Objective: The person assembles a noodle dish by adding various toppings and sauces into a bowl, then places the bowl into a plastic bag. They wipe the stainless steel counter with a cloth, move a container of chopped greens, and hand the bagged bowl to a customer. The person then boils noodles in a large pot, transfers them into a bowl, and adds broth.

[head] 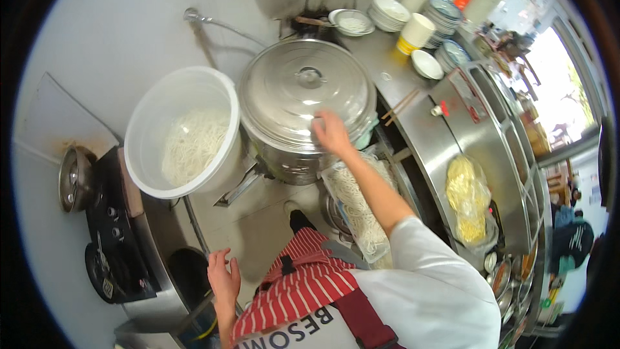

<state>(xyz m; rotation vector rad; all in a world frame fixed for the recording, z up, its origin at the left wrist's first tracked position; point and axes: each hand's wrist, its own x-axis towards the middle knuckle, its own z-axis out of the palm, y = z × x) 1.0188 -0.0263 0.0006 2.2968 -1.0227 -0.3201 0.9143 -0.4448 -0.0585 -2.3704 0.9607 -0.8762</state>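
Note:
My right hand point(332, 132) reaches over the near edge of a large stainless steel pot lid point(286, 87); its fingers are bent, and whether they touch the lid cannot be told. The lid covers a big metal pot point(290, 165). To the left stands a white plastic tub point(231, 102) with pale noodles point(193, 148) in it. My left hand point(224, 271) hangs low beside the red striped apron point(300, 300), fingers apart, holding nothing. Below my right forearm lies a clear plastic container of noodles point(356, 203).
A steel counter point(426, 131) on the right bears chopsticks point(400, 107), stacked bowls point(390, 12), paper cups point(416, 31) and bagged yellow noodles point(467, 198). A strainer point(355, 22) lies behind the pot. At left are a black stove point(121, 252) and a metal bowl point(72, 179). People are beyond the counter.

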